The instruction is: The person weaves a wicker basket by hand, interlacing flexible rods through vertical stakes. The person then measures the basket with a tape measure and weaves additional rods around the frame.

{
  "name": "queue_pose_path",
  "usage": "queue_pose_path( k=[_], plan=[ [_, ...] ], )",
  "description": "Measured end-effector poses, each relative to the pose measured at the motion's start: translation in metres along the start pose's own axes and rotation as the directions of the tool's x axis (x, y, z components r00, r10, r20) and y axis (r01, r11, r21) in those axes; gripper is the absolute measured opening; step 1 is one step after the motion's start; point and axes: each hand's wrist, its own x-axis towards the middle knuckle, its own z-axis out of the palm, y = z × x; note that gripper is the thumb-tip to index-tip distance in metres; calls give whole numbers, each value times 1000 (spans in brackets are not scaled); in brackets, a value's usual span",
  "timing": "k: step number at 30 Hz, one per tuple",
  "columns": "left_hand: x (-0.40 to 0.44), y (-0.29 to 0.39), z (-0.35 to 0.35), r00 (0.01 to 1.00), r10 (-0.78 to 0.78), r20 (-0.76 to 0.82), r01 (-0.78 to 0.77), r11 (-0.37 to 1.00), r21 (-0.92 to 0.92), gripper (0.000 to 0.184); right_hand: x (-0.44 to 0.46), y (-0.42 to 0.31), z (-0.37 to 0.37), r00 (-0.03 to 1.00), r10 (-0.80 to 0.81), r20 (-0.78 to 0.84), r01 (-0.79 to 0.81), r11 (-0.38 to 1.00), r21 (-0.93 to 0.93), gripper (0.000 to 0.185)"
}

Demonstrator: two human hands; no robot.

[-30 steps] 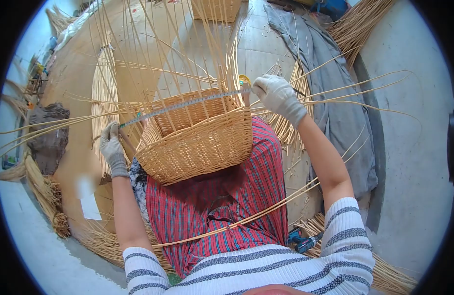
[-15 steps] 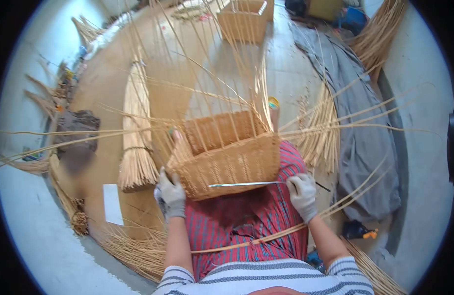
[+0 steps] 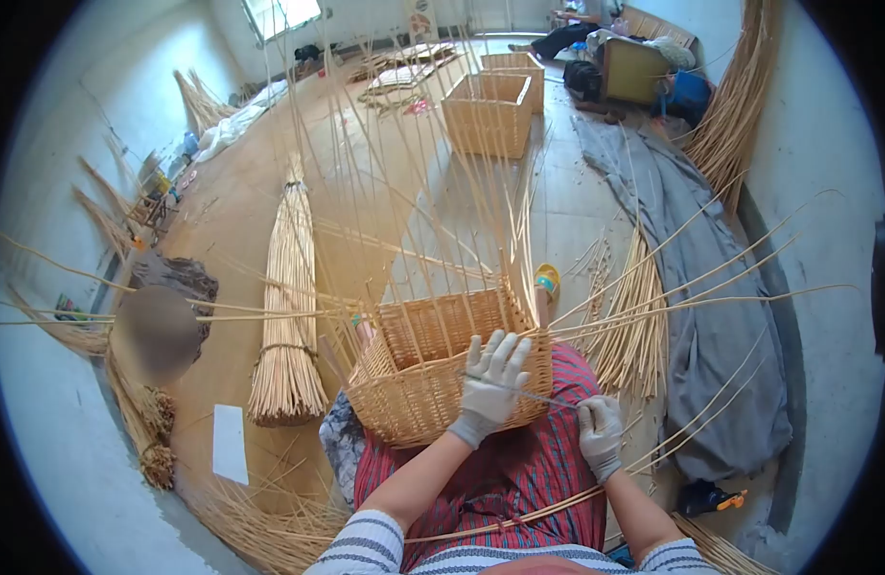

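Basket (image 3: pixel 409 404) of woven wicker rests at the far edge of striped cloth (image 3: pixel 495 494). Left hand (image 3: pixel 492 395) fans flat fingers over it; right hand (image 3: pixel 601 436) curls round thin tape (image 3: pixel 548 399).

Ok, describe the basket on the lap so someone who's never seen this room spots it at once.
Find the red patterned cloth over the person's lap, at the bottom middle. The woven basket rests there, with the left hand spread in front of its near wall. Unlike the two baskets standing on the floor beyond, it has long, loose canes sticking out of it.
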Motion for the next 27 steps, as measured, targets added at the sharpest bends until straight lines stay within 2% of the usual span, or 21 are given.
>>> queue_pose_path(
  k=[2,5,7,8,9,10,11,14,16,17,18,19,20,21,22,24,25,26,27],
  plan=[
    [20,9,19,989,-80,126,85,996,-32,77,3,-5,-4,1000,-19,5,19,1000,-9,6],
    [25,7,47,981,-79,176,94,993,-75,79,1,-5,-8,1000,-28,-3,28,1000,2,6],
    [27,7,34,990,-48,136,65,990,-126,80,-1,-2,-4,995,101,13,-101,990,99,8],
    [25,10,25,990,-70,121,94,974,-206,80,-3,-7,-3,944,321,72,-322,856,405,14],
    [22,13,18,990,-91,108,119,950,-288,80,-2,-7,-4,947,315,57,-310,859,408,14],
    [18,15,12,988,-157,-3,140,885,-444,77,0,-7,-4,931,363,29,-314,760,570,17],
    [24,9,7,989,-146,-8,127,888,-442,77,0,-9,-3,910,414,17,-300,632,714,20],
    [66,-28,-39,912,-223,-345,80,920,-384,75,52,-15,-11,946,324,-1,-265,775,574,25],
    [130,-51,-78,799,-268,-539,78,934,-350,69,113,-52,-30,935,355,19,-325,832,450,21],
    [151,-56,-97,718,-287,-634,58,932,-357,64,138,-66,-32,942,336,3,-269,751,603,21],
    [158,-59,-111,707,-290,-645,59,933,-354,64,156,-81,-32,949,313,-31,-190,649,736,21],
    [164,-60,-123,763,-187,-618,-18,951,-310,59,159,-97,-32,954,298,-35,-178,655,734,21],
    [168,-60,-131,806,-78,-587,-103,958,-268,55,160,-115,-33,959,259,-114,-116,727,677,22],
    [159,-53,-125,866,-7,-500,-94,980,-177,55,161,-125,-34,958,212,-191,-53,790,610,23],
    [140,-42,-108,915,51,-400,-91,993,-81,55,150,-117,-25,957,227,-181,-94,831,549,23],
    [108,-13,-55,982,-28,-185,-1,988,-155,70,118,-115,-1,962,234,-142,-55,674,737,23],
    [85,2,-36,993,-92,71,98,991,-93,74,96,-113,11,952,282,-116,-77,591,803,23],
    [70,12,-21,934,-162,318,176,984,-15,78,74,-108,17,941,328,-88,-96,507,857,24],
    [65,16,-12,938,-160,308,180,983,-36,78,53,-103,14,913,406,46,-263,497,827,23]
  ],
)
